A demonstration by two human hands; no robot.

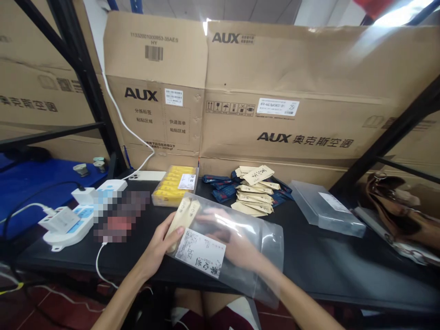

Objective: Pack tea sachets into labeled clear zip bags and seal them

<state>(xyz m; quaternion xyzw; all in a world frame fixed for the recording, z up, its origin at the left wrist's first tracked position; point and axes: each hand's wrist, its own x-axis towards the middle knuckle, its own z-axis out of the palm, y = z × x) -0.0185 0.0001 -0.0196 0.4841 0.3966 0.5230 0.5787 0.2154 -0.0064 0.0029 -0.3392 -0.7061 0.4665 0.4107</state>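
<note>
In front of me, a clear plastic box [237, 270] with a white printed label [202, 253] is tilted above the black table. Two cream packets [185, 217] lie side by side at its left end. My left hand [164, 240] is closed round that end, thumb pressed over the packets. My right hand [233, 238] is at the middle of the box, partly seen through its shiny plastic; its fingers are smeared by motion. Beyond the box, a pile of cream packets [254, 197] lies on the table among dark blue packets [223, 190].
A clear box of yellow packets [175, 185] stands at the back. At the right are another clear box [326, 208] and a brown bag [392, 201]. A white power strip [77, 222] with cables lies left, beside a blurred-out patch. Cardboard [309, 64] walls the back.
</note>
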